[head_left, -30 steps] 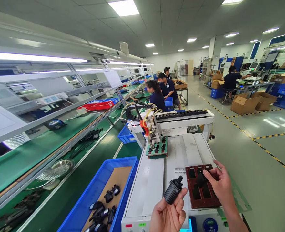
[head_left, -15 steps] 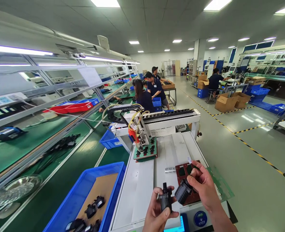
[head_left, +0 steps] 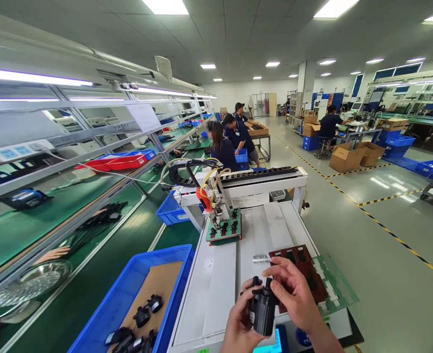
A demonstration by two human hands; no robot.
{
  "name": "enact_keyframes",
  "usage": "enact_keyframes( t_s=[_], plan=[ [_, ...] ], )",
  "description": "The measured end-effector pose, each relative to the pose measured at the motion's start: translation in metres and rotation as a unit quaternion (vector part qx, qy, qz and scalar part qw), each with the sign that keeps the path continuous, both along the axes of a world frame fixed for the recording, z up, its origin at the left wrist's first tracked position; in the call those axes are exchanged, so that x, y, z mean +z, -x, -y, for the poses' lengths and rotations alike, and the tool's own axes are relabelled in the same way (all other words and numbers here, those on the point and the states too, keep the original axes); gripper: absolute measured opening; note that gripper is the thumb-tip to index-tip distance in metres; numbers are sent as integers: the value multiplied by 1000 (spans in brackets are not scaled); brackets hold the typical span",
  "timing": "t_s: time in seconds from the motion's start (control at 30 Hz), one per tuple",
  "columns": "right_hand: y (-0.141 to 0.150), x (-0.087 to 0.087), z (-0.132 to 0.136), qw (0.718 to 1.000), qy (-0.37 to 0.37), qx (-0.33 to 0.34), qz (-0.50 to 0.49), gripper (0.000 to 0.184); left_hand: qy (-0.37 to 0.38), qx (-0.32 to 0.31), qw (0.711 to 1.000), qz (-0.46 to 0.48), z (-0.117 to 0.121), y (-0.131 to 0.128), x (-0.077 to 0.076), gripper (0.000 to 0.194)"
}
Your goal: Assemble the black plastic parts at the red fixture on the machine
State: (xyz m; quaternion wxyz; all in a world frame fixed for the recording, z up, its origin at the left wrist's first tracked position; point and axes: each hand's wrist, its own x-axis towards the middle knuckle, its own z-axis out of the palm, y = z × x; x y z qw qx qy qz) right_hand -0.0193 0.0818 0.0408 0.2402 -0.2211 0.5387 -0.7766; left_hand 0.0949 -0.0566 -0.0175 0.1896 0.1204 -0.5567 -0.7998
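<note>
My left hand (head_left: 238, 323) and my right hand (head_left: 293, 294) meet at the bottom centre, both gripping black cylindrical parts (head_left: 263, 310) with short nozzles pointing up. The parts are pressed together, so I cannot tell where one ends. They are held just above the front edge of a white machine table (head_left: 216, 284). Right behind my right hand lies a dark red fixture tray (head_left: 304, 264) with empty pockets, resting on a green plate (head_left: 336, 289).
A gantry head (head_left: 218, 201) stands over a green fixture (head_left: 225, 230) holding black parts. A blue bin (head_left: 128, 294) with loose black parts (head_left: 142, 316) sits to the left, beside a green conveyor (head_left: 102, 274). Co-workers (head_left: 223, 147) stand further down the line. Cardboard boxes (head_left: 348, 157) are on the floor.
My right hand lifted a black part out of the red tray and brought it against the one in my left hand. The view swung left, then slightly back right.
</note>
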Motion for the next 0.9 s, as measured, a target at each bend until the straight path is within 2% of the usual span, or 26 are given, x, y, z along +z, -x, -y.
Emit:
enact_keyframes(
  t_s=[0.1, 0.17, 0.23, 0.3, 0.47, 0.53, 0.73, 0.9],
  plan=[
    [-2, -11, 1, 991, -75, -84, -67, 37, 135, 81, 987, 26, 6, 1, 13, 55],
    [-5, -17, 1, 986, -83, -119, -80, 30, 220, 123, 967, 39, 10, -1, 18, 48],
    [-10, -21, 0, 987, -71, -119, -77, 29, 288, 153, 944, 54, 15, -3, 20, 43],
    [-16, -22, -1, 992, -75, -84, -64, 33, 330, 171, 926, 67, 19, -4, 20, 40],
    [-21, -15, 4, 991, -127, 37, -22, 41, 372, 170, 910, 64, 26, -6, 16, 41],
    [-19, -12, 9, 990, -129, 62, -13, 44, 380, 165, 908, 60, 26, -7, 15, 41],
    [-16, -7, 20, 983, -160, 79, -40, 43, 417, 176, 889, 68, 29, -13, 10, 39],
    [-17, -5, 23, 976, -189, 80, -76, 39, 462, 172, 867, 74, 35, -18, 6, 56]
  ],
)
